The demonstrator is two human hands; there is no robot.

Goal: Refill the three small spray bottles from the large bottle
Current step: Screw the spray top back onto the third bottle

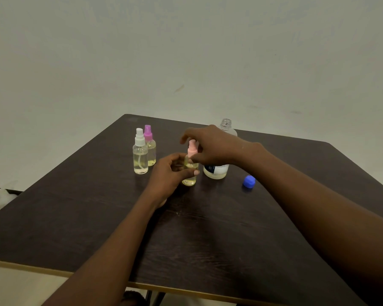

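**Both hands on the pink bottle at mid-tabletop**

Head view: a dark wood-grain tabletop point(208, 239) stands against a plain pale wall point(186, 51).

The pink bottle point(189, 173), a small clear spray bottle with a pink head, stands upright near the middle of the tabletop with pale yellow liquid inside. The left hand point(169, 171) wraps its body from the left. Its fingers point(195, 172) are curled round the bottle, and the thumb lies across the front. The right hand point(210, 146) comes in from the right and sits over the pink head. Its fingers point(186, 134) are bent down round the head, though motion blur hides the exact hold.

Just behind and to the right of the pink bottle stands the large bottle point(217, 172), partly hidden by the right hand. Its threaded neck is uncapped and a shallow layer of pale liquid lies at its base. The blue cap point(249, 181) lies on the tabletop to the right of the large bottle, apart from it.

To the left, well clear of the hands, two more small spray bottles stand upright, touching or nearly so. The white bottle point(140, 155) is in front and the purple bottle point(150, 146) is just behind it to the right. Both have their heads on and hold pale yellow liquid.
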